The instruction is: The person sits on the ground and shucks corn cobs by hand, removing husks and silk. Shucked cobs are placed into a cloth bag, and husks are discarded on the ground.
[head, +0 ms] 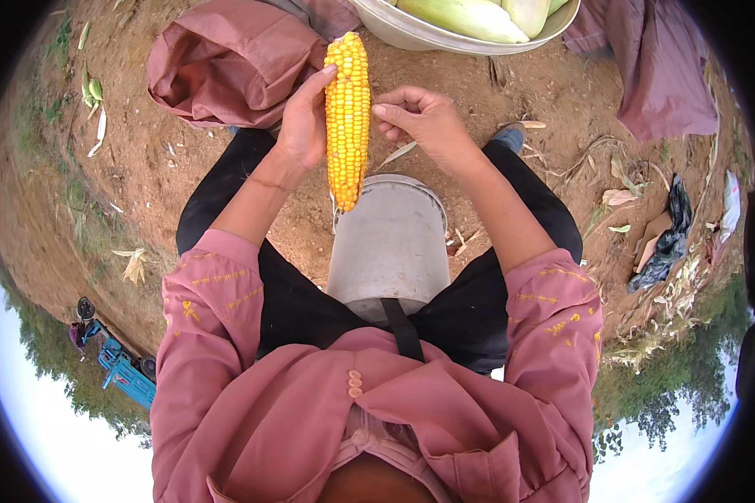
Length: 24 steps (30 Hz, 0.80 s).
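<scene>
My left hand (305,119) holds a husked ear of yellow corn (347,119) by its side, the thumb resting on the kernels near the upper end. The ear stands lengthwise before me, its lower tip just over the rim of a grey plastic bucket (387,251) between my legs. To the right of the ear, close to its kernels, is my right hand (425,122). Its thumb and index finger are pinched together and the other fingers are curled. Whether a small piece is between those fingertips I cannot tell.
A large pale basin (409,38) ahead contains several ears in green husks (465,16). A reddish-brown woven sack (233,63) lies ahead left, and similar cloth (660,75) ahead right. Dry husks (620,198) and black plastic (664,239) litter the dirt. A blue cargo tricycle (123,371) stands far left.
</scene>
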### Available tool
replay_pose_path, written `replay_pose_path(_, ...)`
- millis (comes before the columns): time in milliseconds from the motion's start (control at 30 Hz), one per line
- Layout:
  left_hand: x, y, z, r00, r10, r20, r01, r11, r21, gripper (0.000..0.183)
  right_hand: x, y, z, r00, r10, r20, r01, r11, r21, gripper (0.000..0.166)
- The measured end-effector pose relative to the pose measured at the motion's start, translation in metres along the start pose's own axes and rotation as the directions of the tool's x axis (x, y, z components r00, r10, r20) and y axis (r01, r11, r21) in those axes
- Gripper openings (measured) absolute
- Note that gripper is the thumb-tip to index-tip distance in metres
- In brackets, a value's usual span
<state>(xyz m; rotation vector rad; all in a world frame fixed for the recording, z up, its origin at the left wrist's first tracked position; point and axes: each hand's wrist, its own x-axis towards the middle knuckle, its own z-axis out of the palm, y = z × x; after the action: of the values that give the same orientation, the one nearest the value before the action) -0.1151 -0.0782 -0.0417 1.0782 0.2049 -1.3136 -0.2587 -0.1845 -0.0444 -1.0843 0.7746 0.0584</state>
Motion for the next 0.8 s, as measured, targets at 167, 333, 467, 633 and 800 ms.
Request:
replay_pose_path(167, 0.002, 0.002, -0.003, 1.000, -0.003, 0.003, 0.003, 1.000, -0.027, 0.037, 0.002, 0.005, -0.009, 0.992, -0.095, -0.083, 0.068, 0.957, -0.281, 0.022)
replay_pose_path(333, 0.008, 0.009, -0.010, 0.999, -0.040, -0.031, 0.039, 0.999, -0.028, 0.037, -0.004, 0.019, -0.028, 0.999, 0.017, 0.050, 0.047, 0.129, -0.991, 0.023)
replay_pose_path(467, 0.009, 0.011, -0.013, 0.999, -0.043, 0.004, 0.043, 0.998, -0.043, 0.032, -0.008, 0.021, -0.021, 0.993, -0.115, 0.002, 0.029, 0.232, -0.972, 0.026)
replay_pose_path(633, 0.006, 0.012, -0.011, 0.999, -0.033, 0.010, 0.033, 0.999, -0.013, 0.034, 0.002, 0.002, -0.006, 0.999, -0.037, -0.026, 0.031, 0.980, -0.199, 0.047)
replay_pose_path(800, 0.002, 0.006, -0.003, 0.998, -0.027, 0.060, 0.023, 0.997, 0.069, 0.033, 0.005, 0.000, 0.007, 0.986, -0.123, -0.116, 0.096, 0.971, -0.219, 0.052)
